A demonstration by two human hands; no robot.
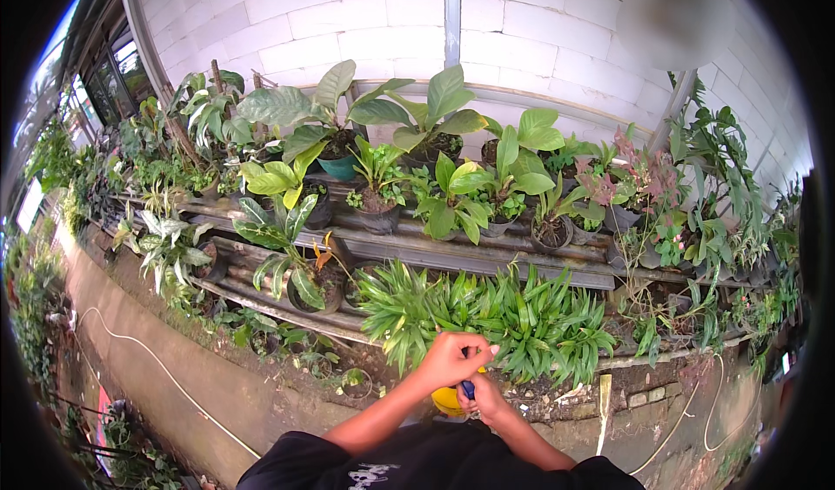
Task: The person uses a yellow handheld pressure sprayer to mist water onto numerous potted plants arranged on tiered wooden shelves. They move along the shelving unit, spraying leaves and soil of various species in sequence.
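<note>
My left hand (453, 361) is raised before my chest, its fingers curled around or against a dark, slim part whose shape is mostly hidden. Just below it, my right hand (481, 395) is closed on a dark blue handle (468, 389). A yellow container (447, 401) shows beneath the hands, partly covered by them. Beyond my hands, a dense row of leafy green plants (483, 314) spreads along the lower shelf. What the blue handle belongs to cannot be made out.
Potted plants stand on tiered corrugated shelves (417, 245) before a white block wall (404, 14). A pale hose (156, 359) lies along the path at left, and another hose (675, 428) at right. A wooden stake (605, 405) is near the right side.
</note>
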